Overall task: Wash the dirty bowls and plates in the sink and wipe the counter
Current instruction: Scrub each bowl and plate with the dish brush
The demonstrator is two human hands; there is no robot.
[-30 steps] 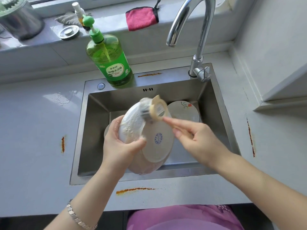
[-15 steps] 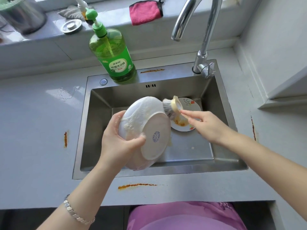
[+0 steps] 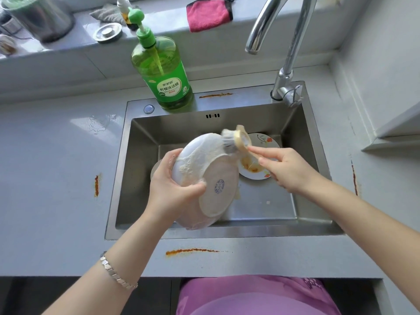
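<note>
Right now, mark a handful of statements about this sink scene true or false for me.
1. The left hand grips a foamy bowl above the sink. True.
2. Water is running from the faucet. False: no stream shows at its spout.
3. The right hand holds a brush against the bowl. True.
4. The plate in the sink is clean. False: orange sauce stains it.
5. The green soap bottle lies on its side. False: it stands upright behind the basin.
6. Orange smears mark the counter. True.
</note>
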